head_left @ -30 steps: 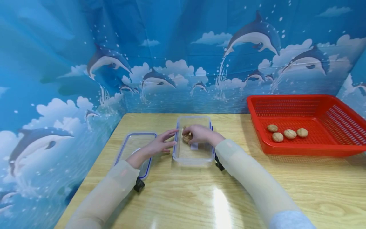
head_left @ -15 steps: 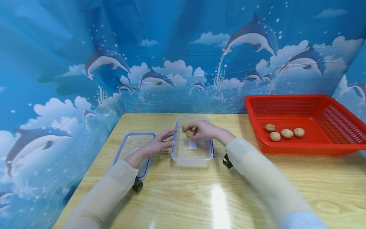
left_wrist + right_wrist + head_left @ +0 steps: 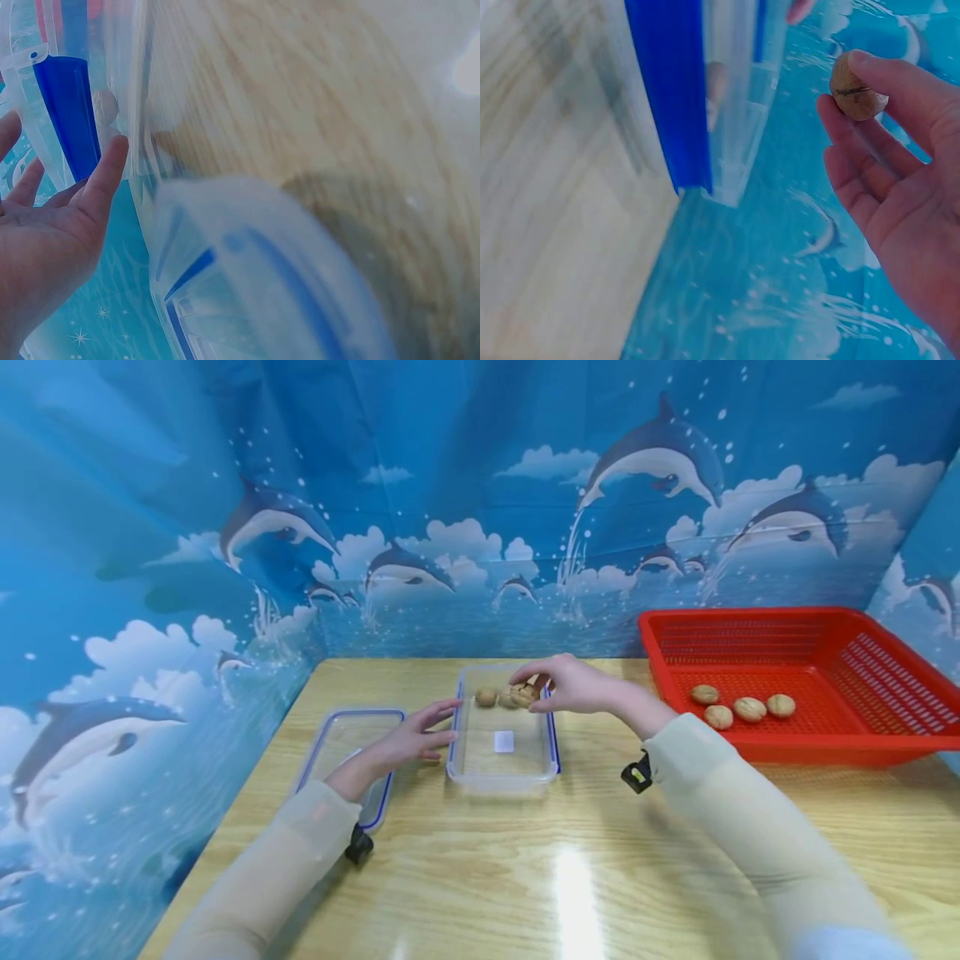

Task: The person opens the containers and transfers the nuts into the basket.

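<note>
The lid [image 3: 347,752] lay left of the clear box [image 3: 503,752]; the left hand [image 3: 411,742], fingers straight, touched the box's left wall. The right hand [image 3: 570,684] pinched a walnut [image 3: 522,694] over its far end, beside one walnut inside [image 3: 486,697]. Four more waited in the red basket [image 3: 892,727], right of the box.

Both wrist views are smeared — the counter [image 3: 337,97] shows only as streaked grain. In the left wrist view the lid [image 3: 247,285] is a soft blur cut off at the bottom edge, and the left hand [image 3: 45,225] runs off the left edge. In the right wrist view the right hand [image 3: 900,195] is cut at the right edge. From the head view, its fingers partly hide the walnut [image 3: 523,694] — the box [image 3: 502,768] label is too small to read.
</note>
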Demonstrator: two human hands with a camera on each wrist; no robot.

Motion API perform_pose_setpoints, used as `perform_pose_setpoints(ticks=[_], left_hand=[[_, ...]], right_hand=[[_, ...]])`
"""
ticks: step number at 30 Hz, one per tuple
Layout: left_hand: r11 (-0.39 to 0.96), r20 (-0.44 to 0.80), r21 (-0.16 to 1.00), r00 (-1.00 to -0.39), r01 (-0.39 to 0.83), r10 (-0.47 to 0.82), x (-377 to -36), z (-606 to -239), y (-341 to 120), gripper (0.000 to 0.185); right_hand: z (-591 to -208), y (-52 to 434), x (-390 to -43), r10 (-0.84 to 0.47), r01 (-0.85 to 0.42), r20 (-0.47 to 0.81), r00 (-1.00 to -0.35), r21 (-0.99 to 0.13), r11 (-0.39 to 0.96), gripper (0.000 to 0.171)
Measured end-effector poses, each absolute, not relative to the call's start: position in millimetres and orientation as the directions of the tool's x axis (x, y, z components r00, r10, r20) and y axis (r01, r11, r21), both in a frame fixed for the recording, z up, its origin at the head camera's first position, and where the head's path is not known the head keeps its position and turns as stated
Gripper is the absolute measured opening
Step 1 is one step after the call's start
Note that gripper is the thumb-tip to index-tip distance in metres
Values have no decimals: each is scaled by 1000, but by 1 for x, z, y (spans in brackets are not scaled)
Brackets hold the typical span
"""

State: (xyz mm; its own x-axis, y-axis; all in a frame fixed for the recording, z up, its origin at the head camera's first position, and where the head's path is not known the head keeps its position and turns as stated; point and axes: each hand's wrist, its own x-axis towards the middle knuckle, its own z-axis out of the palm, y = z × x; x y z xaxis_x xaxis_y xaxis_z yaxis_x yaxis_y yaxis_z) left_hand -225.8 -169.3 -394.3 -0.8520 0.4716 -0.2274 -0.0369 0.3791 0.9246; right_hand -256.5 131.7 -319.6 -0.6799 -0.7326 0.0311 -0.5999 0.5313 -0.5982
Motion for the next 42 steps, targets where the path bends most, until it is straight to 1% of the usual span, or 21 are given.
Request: perform_pose_setpoints(ticks=[7, 10, 19, 26, 32, 37, 42], left_hand=[[385, -232, 922, -851, -38, 472, -225, -393, -169, 58], [386, -230, 922, -849, -33, 477, -224, -393, -170, 58], [388, -227, 921, -851, -30, 474, -223, -392, -169, 58], [384, -227, 923, -849, -31, 477, -223, -392, -169, 62], [388, -233, 921, -851, -38, 471, -224, -393, -170, 62], [391, -233, 920, -854, -38, 465, -223, -392, -169, 64], [392, -235, 919, -856, -41, 460, -224, -391, -168, 60]], right_hand=[[-302, 160, -245, -707, -606, 50, -705, -561, 564, 49], [-298, 175, -242, -681, -599, 64, -729, -541, 590, 49], [-291, 221, -236, -570, -514, 64, -819, -524, 679, 47], [-285, 250, -226, -496, -469, 83, -864, -490, 735, 48], [-285, 280, -222, -405, -395, 87, -910, -479, 784, 51], [-290, 303, -226, -351, -341, 64, -934, -453, 824, 53], [-302, 321, -233, -303, -292, 48, -952, -438, 850, 51]])
